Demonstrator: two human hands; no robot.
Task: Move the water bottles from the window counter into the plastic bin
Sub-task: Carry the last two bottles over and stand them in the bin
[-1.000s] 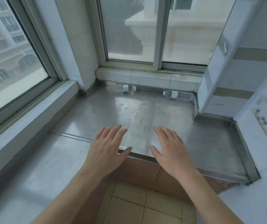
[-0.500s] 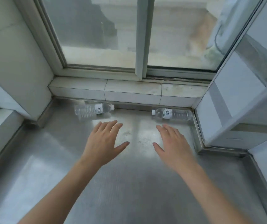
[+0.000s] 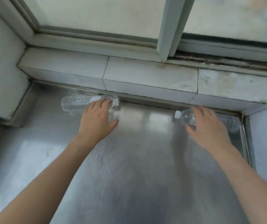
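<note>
Head view is showing the left hand (image 3: 97, 120) lying spread and unclenched over the label end of the left bottle (image 3: 76, 103). At 3 o'clock, the right hand (image 3: 208, 126) is hovering loose-fingered over the right bottle (image 3: 186, 118). Both bottles are lying sideways against the tiled sill (image 3: 145, 81), at 12 o'clock on the steel counter (image 3: 137, 167).

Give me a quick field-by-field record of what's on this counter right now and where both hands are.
surface: metal counter below window
left bottle: lying on its side, cap pointing right
right bottle: lying on its side, cap pointing left
left hand: open, over left bottle's neck end
right hand: open, over right bottle
plastic bin: not in view
</note>
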